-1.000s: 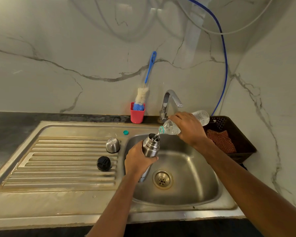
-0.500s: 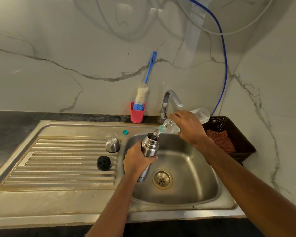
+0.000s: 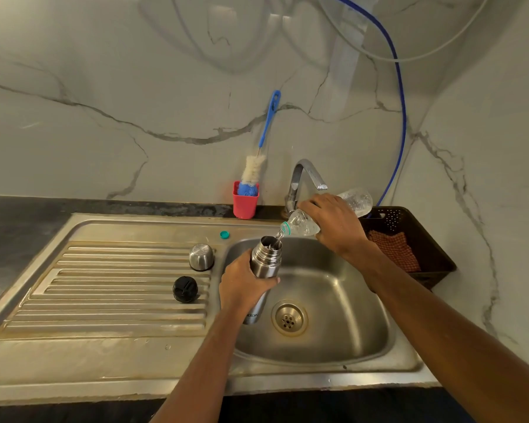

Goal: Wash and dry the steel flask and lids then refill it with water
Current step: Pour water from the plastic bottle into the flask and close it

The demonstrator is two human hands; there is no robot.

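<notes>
Two hands: both busy over the sink [image 3: 379, 346], at centre right of the frame.
Flask: the steel flask [image 3: 264, 264] is held upright over the basin, just left of the drain, mouth open at the top.
Left hand: the left hand [image 3: 242, 286] has its fingers closed round the flask's middle, thumb across the front.
Right hand: the right hand [image 3: 333, 221] has its fingers clamped round a clear plastic bottle [image 3: 303, 224], tipped neck-down so a thin stream falls into the flask's mouth.
Lids: the steel cup lid [image 3: 201, 256] and the black stopper [image 3: 185, 289] sit on the ribbed drainboard, left of the basin, apart from each other.
Small cap: a green cap [image 3: 224, 235] lies near the basin's back rim.
Handling, flask: rigid smooth metal, likely slick if wet, and growing heavier as it fills; a mid-body wrap looks the safest hold.
Handling, bottle: thin and soft, so a hard squeeze would probably surge the water.
Stage: refilling appears under way; the lids are not yet on.
</notes>
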